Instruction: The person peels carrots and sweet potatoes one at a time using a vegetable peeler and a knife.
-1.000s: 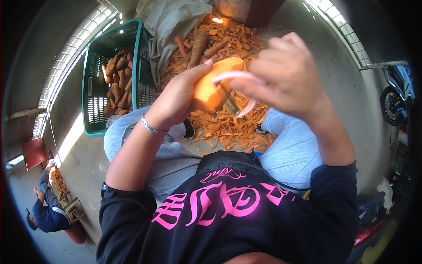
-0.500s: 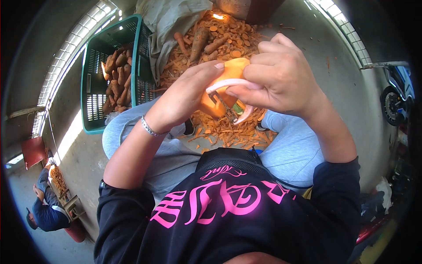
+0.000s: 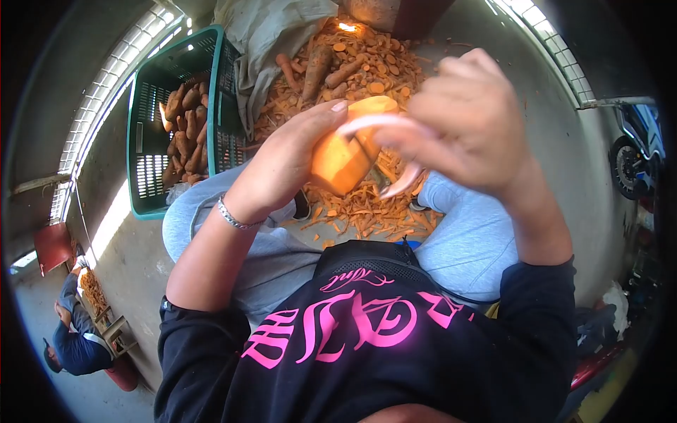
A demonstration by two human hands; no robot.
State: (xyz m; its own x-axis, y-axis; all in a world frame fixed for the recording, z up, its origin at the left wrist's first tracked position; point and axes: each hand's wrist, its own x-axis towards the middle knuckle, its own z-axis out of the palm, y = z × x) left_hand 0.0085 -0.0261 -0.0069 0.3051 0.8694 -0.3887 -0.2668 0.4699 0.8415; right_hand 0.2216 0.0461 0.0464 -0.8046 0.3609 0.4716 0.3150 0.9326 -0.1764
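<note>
My left hand [image 3: 291,156], with a bracelet at its wrist, is wrapped round a thick, peeled orange carrot [image 3: 338,166]. The carrot is held tilted above my lap. A pale pink peeler [image 3: 403,183] with two curved arms is gripped in my right hand [image 3: 462,123], which is smeared by motion. The peeler lies across the right side of the carrot; whether its blade touches the flesh I cannot tell. Below both hands, orange peelings [image 3: 374,211] cover the floor between my legs.
At the left stands a green plastic crate [image 3: 134,151] with several unpeeled carrots [image 3: 185,134]. Beyond my hands lies a heap of carrot pieces and peelings [image 3: 384,67], beside a pale sack [image 3: 264,35]. Another person [image 3: 77,345] sits at the lower left. A motorbike wheel [image 3: 624,169] is at the right.
My right hand has moved slightly up and to the right with the peeler, partly off the carrot. The carrot has shifted slightly left, showing more of its lower end.
</note>
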